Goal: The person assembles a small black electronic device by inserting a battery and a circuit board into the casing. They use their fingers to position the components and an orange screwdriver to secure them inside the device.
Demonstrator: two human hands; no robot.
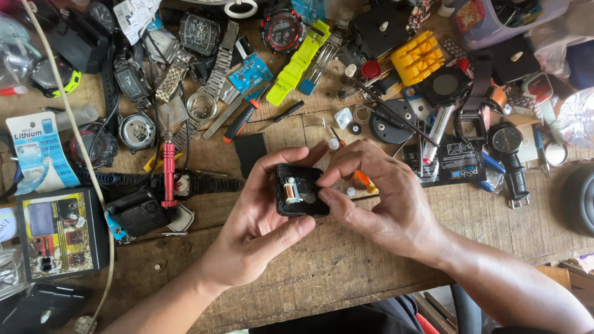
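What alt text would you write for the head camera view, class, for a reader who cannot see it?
Two bare hands hold a small open black clock mechanism over a cluttered wooden workbench: left hand cradles it, right hand pinches its edge. Watches, straps and a red screwdriver lie around.

Watch repair workshop: worn wooden bench [346, 260] w/ scattered wristwatches [199, 32], metal straps [218, 68], red screwdriver [168, 167], small parts etc.
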